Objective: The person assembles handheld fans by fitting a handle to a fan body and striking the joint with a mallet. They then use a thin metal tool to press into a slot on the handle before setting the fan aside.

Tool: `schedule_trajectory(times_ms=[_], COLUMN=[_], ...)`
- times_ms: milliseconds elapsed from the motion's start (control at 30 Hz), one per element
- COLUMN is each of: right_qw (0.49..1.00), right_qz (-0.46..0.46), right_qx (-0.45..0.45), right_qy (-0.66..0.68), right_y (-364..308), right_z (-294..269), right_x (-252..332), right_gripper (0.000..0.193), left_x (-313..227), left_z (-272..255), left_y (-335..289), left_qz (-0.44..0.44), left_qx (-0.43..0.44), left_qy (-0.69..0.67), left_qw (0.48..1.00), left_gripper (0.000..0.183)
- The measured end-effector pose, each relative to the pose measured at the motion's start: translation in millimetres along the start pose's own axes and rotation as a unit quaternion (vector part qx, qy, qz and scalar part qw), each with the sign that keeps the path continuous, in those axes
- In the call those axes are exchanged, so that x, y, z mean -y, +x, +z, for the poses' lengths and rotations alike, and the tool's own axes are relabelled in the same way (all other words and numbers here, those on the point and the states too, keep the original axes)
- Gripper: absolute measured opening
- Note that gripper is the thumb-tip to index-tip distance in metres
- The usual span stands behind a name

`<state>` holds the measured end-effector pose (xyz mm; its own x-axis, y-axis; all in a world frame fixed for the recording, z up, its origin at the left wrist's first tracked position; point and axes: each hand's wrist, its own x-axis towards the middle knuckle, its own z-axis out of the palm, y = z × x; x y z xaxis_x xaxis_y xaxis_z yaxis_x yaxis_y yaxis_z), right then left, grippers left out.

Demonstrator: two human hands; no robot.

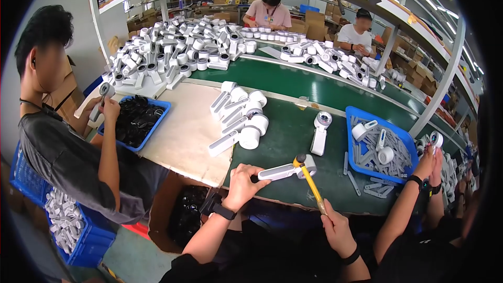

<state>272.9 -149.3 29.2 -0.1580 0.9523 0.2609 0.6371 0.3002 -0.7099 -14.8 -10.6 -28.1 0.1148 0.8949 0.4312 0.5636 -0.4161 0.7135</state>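
My left hand (244,184) pinches the handle end of a white handheld fan body (279,172), which lies near the table's front edge with its round head to the right. In my right hand (339,229) is a small hammer (314,187) with a yellow handle, gripped low down. The dark hammer head is over the fan's round head; whether they touch I cannot tell. Another fan body (319,134) stands alone behind it. To the left, several more fan bodies (250,137) lie in a row, their grey-inlaid handles pointing left.
At the right, a blue tray (352,152) holds grey strips and a few fan bodies; loose strips (378,188) lie in front. A co-worker's hands (430,162) hold a part beyond it. On the left, another person works beside a blue tray (166,109) of black parts. White bodies (173,47) are heaped behind.
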Motion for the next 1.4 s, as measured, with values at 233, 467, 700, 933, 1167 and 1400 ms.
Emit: schedule_trajectory(times_ms=[233,467,700,933,1167,1400], right_qw=[0.997,0.963,0.962,0.969,0.993,0.992], right_qz=[-0.069,0.134,0.108,0.107,-0.061,-0.076], right_qx=[-0.024,0.004,0.039,0.096,0.03,0.093], right_qy=[0.02,0.234,0.249,0.2,0.098,0.021], right_y=[4.0,-4.3,-4.4,9.9,24.3,37.8], right_z=[12.0,-2.6,7.5,9.5,13.1,14.6], right_x=[-17.4,4.2,0.6,7.7,23.2,29.4], right_gripper=[0.05,0.052,0.052,0.052,0.052,0.051], left_x=[-0.7,-19.4,-5.7,-1.3,-0.7,6.6], left_z=[4.4,-17.6,-38.4,-21.8,-12.3,-9.6], left_y=[2.7,-1.8,-13.1,-1.2,4.1,3.9], left_qz=[0.011,-0.255,-0.365,0.019,0.001,-0.015], left_qx=[-0.001,0.084,0.093,-0.048,-0.064,-0.049], left_qy=[-0.018,-0.38,-0.403,0.108,0.003,-0.033], left_qw=[1.0,0.885,0.834,0.993,0.998,0.998], left_gripper=[0.025,0.037,0.051,0.034,0.024,0.024])
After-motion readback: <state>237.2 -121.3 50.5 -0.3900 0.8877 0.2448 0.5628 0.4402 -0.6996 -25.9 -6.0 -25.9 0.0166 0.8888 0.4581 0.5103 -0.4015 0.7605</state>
